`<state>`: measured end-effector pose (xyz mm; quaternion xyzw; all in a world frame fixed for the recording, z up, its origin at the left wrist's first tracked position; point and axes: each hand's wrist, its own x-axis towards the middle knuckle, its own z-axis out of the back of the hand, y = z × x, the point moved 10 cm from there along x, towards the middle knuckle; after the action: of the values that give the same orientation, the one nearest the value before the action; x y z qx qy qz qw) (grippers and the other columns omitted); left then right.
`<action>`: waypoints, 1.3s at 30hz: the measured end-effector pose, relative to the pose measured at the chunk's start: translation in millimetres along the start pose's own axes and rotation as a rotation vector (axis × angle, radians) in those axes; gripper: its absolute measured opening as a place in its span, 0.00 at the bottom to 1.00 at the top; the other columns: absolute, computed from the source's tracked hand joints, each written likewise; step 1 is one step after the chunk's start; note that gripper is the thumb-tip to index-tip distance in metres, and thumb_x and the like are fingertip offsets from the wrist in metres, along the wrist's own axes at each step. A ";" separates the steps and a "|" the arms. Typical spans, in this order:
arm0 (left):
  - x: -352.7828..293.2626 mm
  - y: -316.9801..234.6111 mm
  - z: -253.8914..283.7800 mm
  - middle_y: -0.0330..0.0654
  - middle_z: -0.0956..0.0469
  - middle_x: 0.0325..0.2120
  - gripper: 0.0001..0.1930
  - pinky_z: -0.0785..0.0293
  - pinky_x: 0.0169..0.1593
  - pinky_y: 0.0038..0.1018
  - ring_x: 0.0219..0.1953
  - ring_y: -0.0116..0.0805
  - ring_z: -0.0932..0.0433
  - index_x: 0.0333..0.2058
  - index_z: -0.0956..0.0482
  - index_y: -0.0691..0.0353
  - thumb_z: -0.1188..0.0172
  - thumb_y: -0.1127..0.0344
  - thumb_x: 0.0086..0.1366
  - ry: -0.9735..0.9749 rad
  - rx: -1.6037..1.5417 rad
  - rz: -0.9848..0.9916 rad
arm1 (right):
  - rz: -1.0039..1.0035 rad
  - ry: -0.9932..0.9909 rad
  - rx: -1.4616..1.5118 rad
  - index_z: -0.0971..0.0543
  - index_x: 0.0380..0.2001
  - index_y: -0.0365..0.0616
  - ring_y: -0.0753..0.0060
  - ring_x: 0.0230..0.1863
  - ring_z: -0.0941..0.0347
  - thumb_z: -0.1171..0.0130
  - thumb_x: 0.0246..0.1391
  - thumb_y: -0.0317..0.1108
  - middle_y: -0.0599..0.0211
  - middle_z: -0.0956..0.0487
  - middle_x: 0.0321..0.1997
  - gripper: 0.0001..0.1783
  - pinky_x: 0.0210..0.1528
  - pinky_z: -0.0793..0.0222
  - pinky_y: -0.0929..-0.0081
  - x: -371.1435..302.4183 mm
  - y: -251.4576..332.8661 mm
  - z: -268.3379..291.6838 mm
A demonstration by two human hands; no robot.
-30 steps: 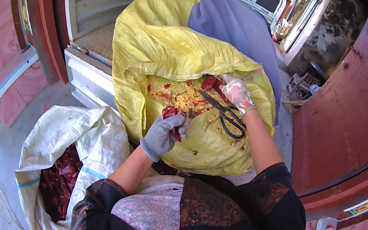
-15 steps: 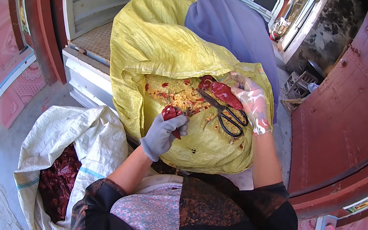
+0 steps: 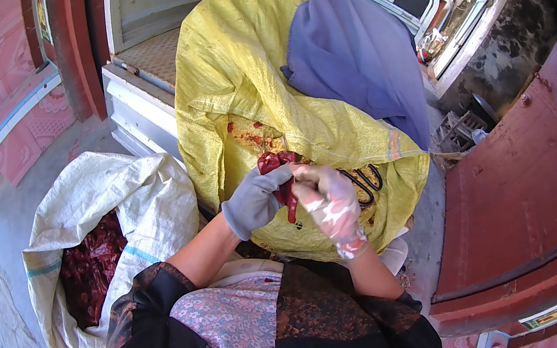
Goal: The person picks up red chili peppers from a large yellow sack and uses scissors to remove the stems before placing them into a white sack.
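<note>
My left hand [image 3: 254, 202], in a grey glove, is closed on dried red chili peppers [image 3: 276, 162]; one long red piece hangs below its fingers. My right hand [image 3: 328, 202], in a pink-and-white patterned glove, meets it there with its fingers bent and pinched at the chili. Both hands are over the mouth of a large yellow woven sack [image 3: 228, 56]. Yellow seeds and red bits [image 3: 253, 135] show inside. Black scissors handles [image 3: 365, 185] stick out beside my right hand, which hides the blades.
To the left stands a white woven sack [image 3: 151, 189] filled with dark red dried chilies [image 3: 91, 270]. A blue-purple cloth [image 3: 353, 49] drapes over the yellow sack. A truck bed [image 3: 140, 105] is behind, and a red metal door [image 3: 515, 207] is at the right.
My right hand has moved left from the sack's right side to my left hand, away from the chili it was touching there. The view has shifted slightly.
</note>
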<state>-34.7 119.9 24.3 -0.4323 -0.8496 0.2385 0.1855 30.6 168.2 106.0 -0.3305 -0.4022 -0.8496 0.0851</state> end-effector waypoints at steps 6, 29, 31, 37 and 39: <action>-4.2 -0.6 4.9 0.33 0.29 0.25 0.11 0.30 0.35 0.26 0.28 0.25 0.29 0.38 0.29 0.60 0.42 0.62 0.60 -0.041 0.150 0.046 | -0.055 -0.055 -0.966 0.33 0.55 0.49 0.53 0.55 0.34 0.36 0.43 0.44 0.54 0.32 0.56 0.34 0.52 0.34 0.64 89.4 -66.8 79.3; -1.0 4.1 9.2 0.32 0.28 0.24 0.12 0.35 0.27 0.20 0.23 0.20 0.31 0.37 0.27 0.61 0.38 0.65 0.55 0.036 0.481 0.009 | -0.126 0.322 -0.064 0.21 0.40 0.43 0.73 0.37 0.26 0.38 0.46 0.29 0.64 0.22 0.35 0.15 0.41 0.31 0.80 38.7 -10.5 -5.0; -2.1 -0.9 5.6 0.31 0.28 0.25 0.11 0.35 0.28 0.19 0.24 0.19 0.32 0.36 0.27 0.61 0.39 0.66 0.55 0.059 0.587 0.004 | -0.259 0.256 0.173 0.21 0.39 0.42 0.72 0.37 0.26 0.38 0.46 0.30 0.62 0.22 0.35 0.14 0.41 0.32 0.79 32.1 -29.5 -12.5; -8.0 -11.2 -12.7 0.29 0.27 0.30 0.15 0.34 0.35 0.17 0.30 0.16 0.32 0.40 0.28 0.63 0.38 0.68 0.54 0.088 0.642 -0.096 | 0.167 0.071 -0.425 0.19 0.37 0.52 0.65 0.32 0.26 0.38 0.44 0.33 0.66 0.23 0.32 0.13 0.33 0.30 0.70 20.3 19.5 -1.4; -6.6 -13.8 -20.8 0.29 0.27 0.30 0.16 0.33 0.36 0.18 0.30 0.16 0.33 0.42 0.28 0.64 0.38 0.66 0.55 0.097 0.658 -0.140 | 0.219 0.023 -0.506 0.19 0.36 0.55 0.62 0.30 0.26 0.38 0.44 0.35 0.68 0.23 0.31 0.12 0.30 0.30 0.68 19.0 22.1 1.3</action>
<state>-29.1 112.5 48.3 -0.3006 -0.7450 0.4657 0.3712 25.7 156.8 132.4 -0.3731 -0.1381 -0.9125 0.0956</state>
